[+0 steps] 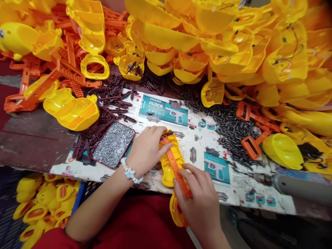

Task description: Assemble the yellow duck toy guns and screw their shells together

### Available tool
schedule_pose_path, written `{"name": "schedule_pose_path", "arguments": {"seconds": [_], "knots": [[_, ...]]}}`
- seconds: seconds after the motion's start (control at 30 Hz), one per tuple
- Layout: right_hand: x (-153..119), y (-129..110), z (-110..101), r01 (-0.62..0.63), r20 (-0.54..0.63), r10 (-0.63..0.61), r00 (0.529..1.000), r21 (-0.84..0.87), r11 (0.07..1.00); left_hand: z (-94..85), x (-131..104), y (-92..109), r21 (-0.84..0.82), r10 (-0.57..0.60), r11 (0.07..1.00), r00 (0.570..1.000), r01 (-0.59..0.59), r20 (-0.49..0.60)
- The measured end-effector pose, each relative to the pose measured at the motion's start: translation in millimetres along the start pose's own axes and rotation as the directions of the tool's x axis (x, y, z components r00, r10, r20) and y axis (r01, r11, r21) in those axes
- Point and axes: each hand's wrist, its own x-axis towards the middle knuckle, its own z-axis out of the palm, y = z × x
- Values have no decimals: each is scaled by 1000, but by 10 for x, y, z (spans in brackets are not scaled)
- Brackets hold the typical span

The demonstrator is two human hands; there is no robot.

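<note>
Table (31, 141) is overhung at its near edge by a yellow shell (178, 150), glossy, hollow side up, its far end clasped by the left hand (147, 148). Apparently an orange strip (174, 164), pinched by the right hand (199, 188), is being seated inside; straight alignment seems called for.

Looks like an assembly workshop; told by yellow shells (168, 38) heaped along a worn bench (28, 141), orange parts (70, 55) piled at left, dark pins (111, 91) and black pegs (233, 133) strewn, a tray (102, 163) full of tiny metal bits (114, 143), a power driver (301, 185) at the right edge, printed sheets (166, 109) spread on top, yellow toys (46, 195) in a crate (79, 197) below
</note>
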Motion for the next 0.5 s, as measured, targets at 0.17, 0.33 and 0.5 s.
{"name": "schedule_pose_path", "arguments": {"seconds": [0.17, 0.33, 0.5], "knots": [[41, 100, -41, 14, -3, -14, 1000, 122, 992, 70, -21, -28, -19, 27, 999, 999, -28, -47], [567, 754, -91, -61, -73, 62, 995, 22, 998, 96, -21, -63, -17, 69, 997, 991, -72, -118], [1176, 1400, 110, -234, -60, 227, 972, -175, 956, 96, -30, -63, -50, 61, 996, 990, -68, -126]]}}
